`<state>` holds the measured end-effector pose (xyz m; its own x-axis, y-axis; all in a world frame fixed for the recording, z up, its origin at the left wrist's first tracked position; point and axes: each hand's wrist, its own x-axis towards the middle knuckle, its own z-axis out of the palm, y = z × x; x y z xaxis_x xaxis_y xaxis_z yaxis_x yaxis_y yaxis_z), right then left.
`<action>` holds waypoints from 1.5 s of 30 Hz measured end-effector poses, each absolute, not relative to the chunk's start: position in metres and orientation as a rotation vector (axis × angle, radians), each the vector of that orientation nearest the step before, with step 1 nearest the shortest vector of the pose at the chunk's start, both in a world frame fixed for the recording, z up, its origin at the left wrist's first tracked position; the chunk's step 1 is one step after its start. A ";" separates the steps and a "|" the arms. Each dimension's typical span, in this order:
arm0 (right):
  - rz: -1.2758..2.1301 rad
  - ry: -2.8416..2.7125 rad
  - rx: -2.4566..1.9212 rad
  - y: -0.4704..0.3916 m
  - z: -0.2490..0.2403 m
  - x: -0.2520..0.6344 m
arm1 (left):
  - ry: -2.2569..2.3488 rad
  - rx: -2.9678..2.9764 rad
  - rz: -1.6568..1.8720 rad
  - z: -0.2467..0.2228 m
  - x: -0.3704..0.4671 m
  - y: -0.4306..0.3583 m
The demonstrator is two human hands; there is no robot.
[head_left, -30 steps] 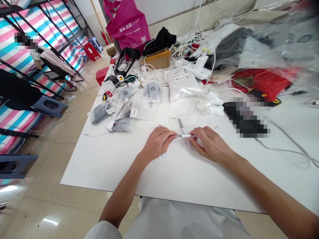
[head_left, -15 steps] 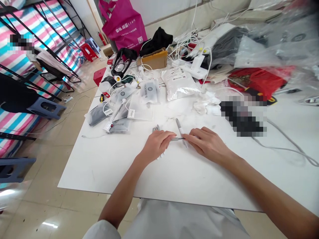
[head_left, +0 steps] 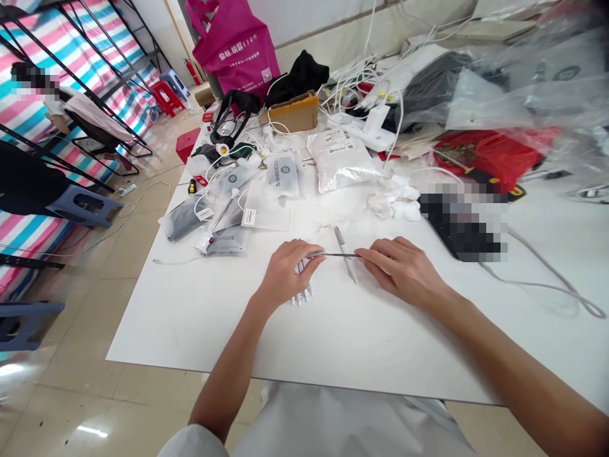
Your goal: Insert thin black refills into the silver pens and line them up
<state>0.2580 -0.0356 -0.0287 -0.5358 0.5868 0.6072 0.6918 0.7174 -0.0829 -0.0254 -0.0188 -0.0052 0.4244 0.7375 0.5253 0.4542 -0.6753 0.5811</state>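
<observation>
Pinched in my left hand point(head_left: 290, 270) is a slim grey pen part point(head_left: 314, 254). From it a thin dark rod point(head_left: 340, 255), which looks like a pen refill, runs level to the right. My right hand point(head_left: 397, 265) grips the rod's other end between thumb and fingers, which hide that end. Behind the rod, a white pen with a grey end point(head_left: 341, 240) lies on the table, apart from both hands. Several white and silver pens point(head_left: 302, 296) lie side by side beneath my left hand, partly covered by it.
The white table point(head_left: 228, 330) bears plastic-bagged items point(head_left: 284, 176), a white parcel point(head_left: 343, 158), crumpled white tissue point(head_left: 394, 198) and tangled cables point(head_left: 352, 89) at the back. A black, partly blurred-out device point(head_left: 457, 235) lies right. Another person point(head_left: 57, 114) sits far left.
My left hand has moved slightly left and my right hand slightly up. More of the dark rod shows between them, and the pens under my left hand are more visible.
</observation>
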 end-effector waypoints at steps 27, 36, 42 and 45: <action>0.440 -2.451 -1.033 -0.039 0.053 0.237 | 1.008 2.042 0.855 -0.009 -0.007 -0.036; 0.771 -2.357 -0.973 -0.012 0.116 0.179 | 0.831 1.680 1.088 -0.008 -0.003 -0.040; 0.758 -2.322 -1.016 -0.012 0.110 0.176 | 0.963 1.624 1.128 -0.012 -0.006 -0.038; 0.669 -2.283 -1.015 -0.010 0.110 0.181 | 0.971 1.609 1.112 -0.011 -0.005 -0.038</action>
